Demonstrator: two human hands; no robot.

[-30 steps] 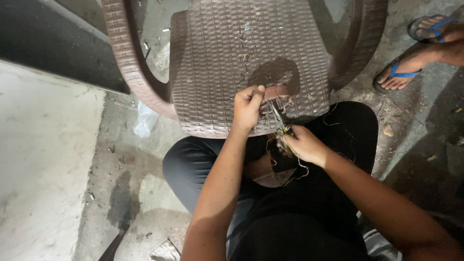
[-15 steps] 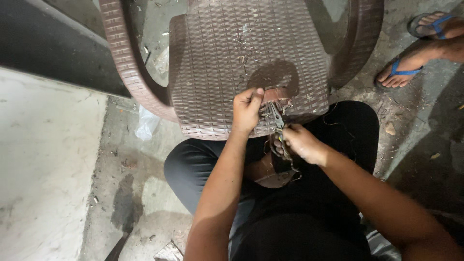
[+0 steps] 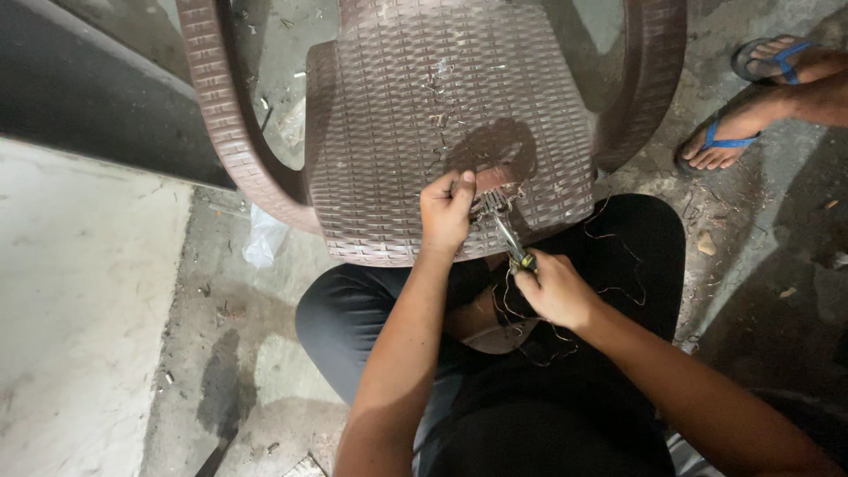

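A brown plastic chair (image 3: pixel 424 115) with a woven pattern stands in front of me, its seat towards my lap. My left hand (image 3: pixel 446 210) is closed on a small copper-coloured piece (image 3: pixel 495 181) resting on the seat's front edge. My right hand (image 3: pixel 555 287) grips a slim metal tool (image 3: pixel 505 231) with a yellow-and-black handle, its tip against that piece. Thin copper wire strands (image 3: pixel 609 243) trail over my black trousers (image 3: pixel 618 353) below both hands.
Another person's feet in blue flip-flops (image 3: pixel 751 97) stand on the concrete at the upper right. A crumpled white plastic scrap (image 3: pixel 263 238) lies on the floor beside the chair's left arm. A pale raised slab (image 3: pixel 79 309) fills the left side.
My view has shifted slightly. Both hands stay at the chair's front edge, and the tool's tip has moved a little closer to the piece in my left hand.
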